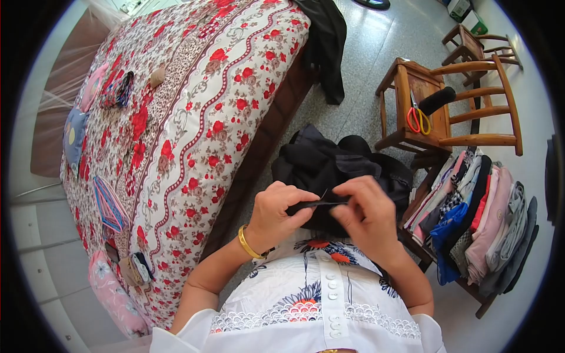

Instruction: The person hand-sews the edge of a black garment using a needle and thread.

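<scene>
My left hand (279, 212), with a gold bracelet (249, 242) at its wrist, pinches a small dark strip of fabric (301, 206) between thumb and fingers. Just right of it is my right hand (368, 215), slightly blurred, its thumb and fingers curled around the strip's other side; whether it grips anything is unclear. A thin dark line, perhaps a needle or thread, rises between the hands. Black cloth (321, 162) lies bunched over the lap, behind and below both hands.
A bed with a floral cover (194, 123) fills the left. On a wooden chair (435, 132) at right rest scissors (418, 120) and a black roll (438, 100). Folded clothes (485, 217) are stacked below it. Dark cloth (329, 47) hangs off the bed's corner.
</scene>
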### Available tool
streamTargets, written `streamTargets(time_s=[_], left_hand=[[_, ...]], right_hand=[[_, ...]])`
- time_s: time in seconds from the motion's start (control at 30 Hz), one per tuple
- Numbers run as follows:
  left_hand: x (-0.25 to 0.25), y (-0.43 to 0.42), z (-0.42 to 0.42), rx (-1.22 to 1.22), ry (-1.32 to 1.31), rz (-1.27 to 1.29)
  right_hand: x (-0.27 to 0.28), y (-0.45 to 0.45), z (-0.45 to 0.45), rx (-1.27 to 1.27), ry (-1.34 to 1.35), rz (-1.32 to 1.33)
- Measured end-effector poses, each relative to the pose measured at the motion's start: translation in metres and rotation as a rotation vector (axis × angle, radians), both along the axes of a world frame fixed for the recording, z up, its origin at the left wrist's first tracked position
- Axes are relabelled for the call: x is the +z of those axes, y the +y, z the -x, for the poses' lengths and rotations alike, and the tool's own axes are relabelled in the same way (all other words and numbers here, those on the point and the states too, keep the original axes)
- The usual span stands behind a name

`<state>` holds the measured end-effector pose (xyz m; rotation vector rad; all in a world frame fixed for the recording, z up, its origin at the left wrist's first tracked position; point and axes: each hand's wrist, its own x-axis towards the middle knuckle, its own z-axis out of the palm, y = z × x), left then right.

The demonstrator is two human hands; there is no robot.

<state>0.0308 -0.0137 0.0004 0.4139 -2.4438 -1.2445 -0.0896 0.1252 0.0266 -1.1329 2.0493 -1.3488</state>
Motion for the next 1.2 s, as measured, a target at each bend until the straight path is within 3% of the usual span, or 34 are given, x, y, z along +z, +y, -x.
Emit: streamTargets(time_s=[0.1, 0.23, 0.3, 0.67, 0.73, 0.77, 0.8, 0.9, 1.03, 1.2], left_hand=[[0.0, 0.003, 0.001, -0.066, 0.045, 0.023], [0.0, 0.004, 0.002, -0.126, 0.055, 0.053], [-0.001, 0.006, 0.003, -0.05, 0.084, 0.041], [-0.003, 0.003, 0.001, -0.122, -0.015, -0.051], [-0.002, 0.002, 0.002, -0.143, -0.013, -0.089], [0.001, 0.002, 0.001, -0.124, -0.097, -0.275], [0.004, 0.002, 0.001, -0.104, -0.18, -0.459], [0.006, -0.001, 0.0, -0.115, -0.301, -0.679], [-0.007, -0.005, -0.005, -0.065, -0.283, -0.873], [-0.016, -0.009, -0.009, -0.099, -0.21, -1.178]], right_hand=[[-0.005, -0.001, 0.013, -0.152, 0.137, 0.017], [-0.03, 0.0, 0.021, 0.149, 0.106, 0.029], [-0.03, -0.001, 0.012, 0.212, -0.413, 0.065], [-0.026, -0.008, 0.012, 0.244, -0.284, -0.01], [-0.034, -0.007, 0.011, 0.049, -0.638, 0.252], [-0.034, -0.007, 0.015, 0.028, -0.582, 0.298], [-0.032, -0.006, 0.019, -0.059, -0.817, 0.35], [-0.02, 0.006, 0.04, -0.22, -1.3, 0.422], [-0.018, 0.045, 0.078, -0.12, -1.63, 0.545], [-0.001, 0.097, 0.13, -0.285, -1.521, 0.774]])
